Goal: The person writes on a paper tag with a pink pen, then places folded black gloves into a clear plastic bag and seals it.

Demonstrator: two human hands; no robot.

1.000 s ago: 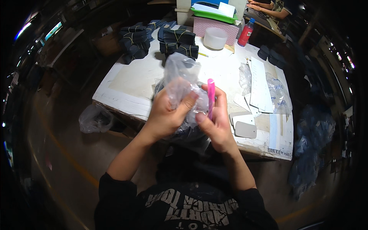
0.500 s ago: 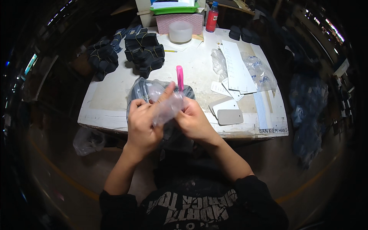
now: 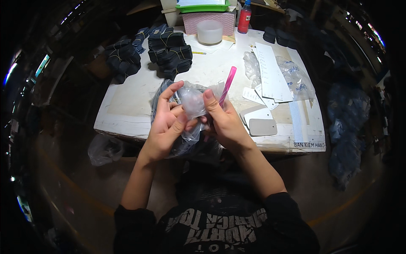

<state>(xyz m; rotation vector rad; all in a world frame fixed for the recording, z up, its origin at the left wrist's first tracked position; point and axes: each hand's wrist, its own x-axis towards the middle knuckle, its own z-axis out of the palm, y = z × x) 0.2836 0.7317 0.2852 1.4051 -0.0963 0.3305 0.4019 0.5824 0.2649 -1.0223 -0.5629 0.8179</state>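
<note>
A clear plastic bag (image 3: 192, 137) with dark bundled pieces inside lies at the table's near edge, in front of me. Its gathered top (image 3: 193, 103) is bunched up between my hands. My left hand (image 3: 166, 125) has its thumb and lower fingers on the plastic, while its index finger points up and away. My right hand (image 3: 227, 122) pinches the bunched plastic from the other side, thumb uppermost. A pink stick-like handle (image 3: 228, 86) juts up from behind the right hand; its lower end is hidden, so its kind does not show.
Dark bundles tied with yellow bands (image 3: 170, 53) are stacked at the back left, near a pencil (image 3: 199, 53). Behind stand a white round tub (image 3: 209, 32) and a red bottle (image 3: 244, 19). On the right lie paper sheets (image 3: 272, 76), tags (image 3: 263, 127) and flattened plastic (image 3: 296, 80).
My hands have turned and drawn apart, with the bunched plastic now showing between them. The pink handle has swung from upright to leaning right. The whole view has shifted slightly.
</note>
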